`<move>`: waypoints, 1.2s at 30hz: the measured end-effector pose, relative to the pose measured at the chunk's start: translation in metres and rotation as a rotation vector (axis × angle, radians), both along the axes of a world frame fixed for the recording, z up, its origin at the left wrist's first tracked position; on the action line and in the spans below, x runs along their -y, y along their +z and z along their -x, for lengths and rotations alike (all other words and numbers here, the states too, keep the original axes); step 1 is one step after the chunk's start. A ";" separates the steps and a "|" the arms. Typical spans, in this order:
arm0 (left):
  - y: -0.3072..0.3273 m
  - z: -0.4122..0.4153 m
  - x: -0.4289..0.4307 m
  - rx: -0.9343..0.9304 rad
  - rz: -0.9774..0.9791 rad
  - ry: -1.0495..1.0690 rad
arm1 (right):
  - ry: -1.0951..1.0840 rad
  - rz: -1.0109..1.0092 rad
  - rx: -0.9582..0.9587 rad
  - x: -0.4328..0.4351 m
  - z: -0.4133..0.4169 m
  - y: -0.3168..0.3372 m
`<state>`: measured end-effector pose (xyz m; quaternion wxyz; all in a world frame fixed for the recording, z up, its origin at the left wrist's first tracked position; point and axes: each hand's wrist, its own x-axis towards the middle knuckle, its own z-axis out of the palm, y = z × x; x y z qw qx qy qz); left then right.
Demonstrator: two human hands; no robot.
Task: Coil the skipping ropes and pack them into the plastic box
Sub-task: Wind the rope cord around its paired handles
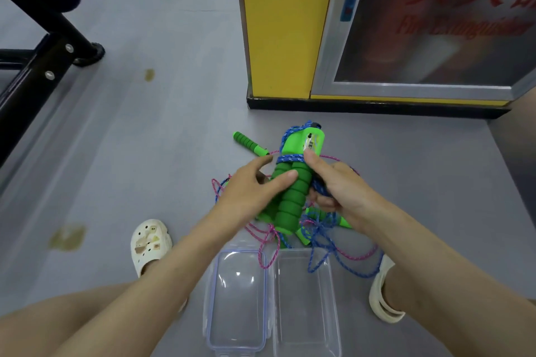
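Centre frame: left hand [255, 191] grips two green handles [293, 197] held side by side, with blue rope [290, 158] wound round their tops. Right hand [339, 188] pinches a bunch of that rope, thumb against the winding. Loose ropes [348, 258] (pink and blue) lie tangled below. Box [307, 313] stands open at bottom centre, lid [237, 298] just left.

Just beyond the clear plastic box [304, 313], both hands hold a pair of green foam handles [293, 197] bundled side by side, with blue rope [290, 158] wound round their upper end. The left hand [255, 185] grips the handles from the left. The right hand [339, 188] pinches the blue rope, thumb on the winding. The lid [236, 298] lies against the box's left side. Another green handle [250, 143] lies farther beyond the box.
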<state>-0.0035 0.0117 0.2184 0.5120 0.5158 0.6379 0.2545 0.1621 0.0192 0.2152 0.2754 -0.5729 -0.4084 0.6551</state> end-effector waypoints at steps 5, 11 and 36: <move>0.014 0.004 0.007 0.580 0.409 -0.074 | 0.065 -0.033 -0.082 0.000 0.001 0.002; 0.006 -0.002 0.006 0.475 0.229 0.131 | 0.010 -0.118 0.109 -0.001 0.002 0.002; -0.004 -0.006 0.005 0.122 -0.064 -0.006 | 0.044 0.032 0.130 0.004 -0.015 0.011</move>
